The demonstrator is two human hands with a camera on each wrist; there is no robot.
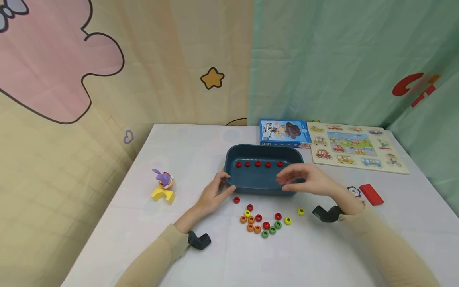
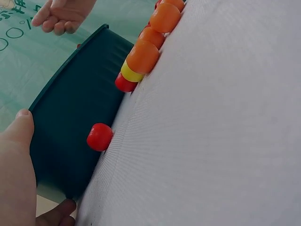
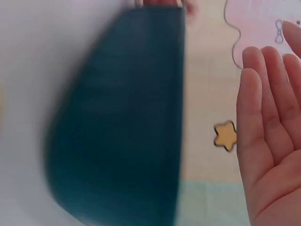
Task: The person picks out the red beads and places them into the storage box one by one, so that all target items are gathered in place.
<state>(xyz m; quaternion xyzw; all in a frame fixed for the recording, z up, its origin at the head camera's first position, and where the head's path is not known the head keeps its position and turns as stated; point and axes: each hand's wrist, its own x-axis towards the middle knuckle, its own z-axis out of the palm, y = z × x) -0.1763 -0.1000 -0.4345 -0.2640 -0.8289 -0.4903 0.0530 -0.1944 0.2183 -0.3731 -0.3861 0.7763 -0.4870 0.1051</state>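
A dark teal tray [image 1: 251, 179] sits mid-table, with several red beads [image 1: 257, 164] in a row along its far inner side. My left hand [image 1: 212, 195] grips its near left corner; in the left wrist view the thumb lies at the rim and fingertips at the base. Over the tray's right end hovers my right hand [image 1: 310, 179], fingers loosely bent. The right wrist view shows that palm [image 3: 273, 136] with nothing in it. Before the tray lie loose beads: a red one [image 1: 236, 200] near the left hand, orange ones [image 1: 250, 227], green ones [image 1: 272, 230] and yellow ones [image 1: 301, 212].
Behind the tray are a blue box [image 1: 285, 137] and a picture puzzle board [image 1: 353, 145]. A red block [image 1: 371, 194] lies to the right, beyond the right wrist. At left stand a purple toy figure [image 1: 165, 178] and a yellow arch block [image 1: 163, 195].
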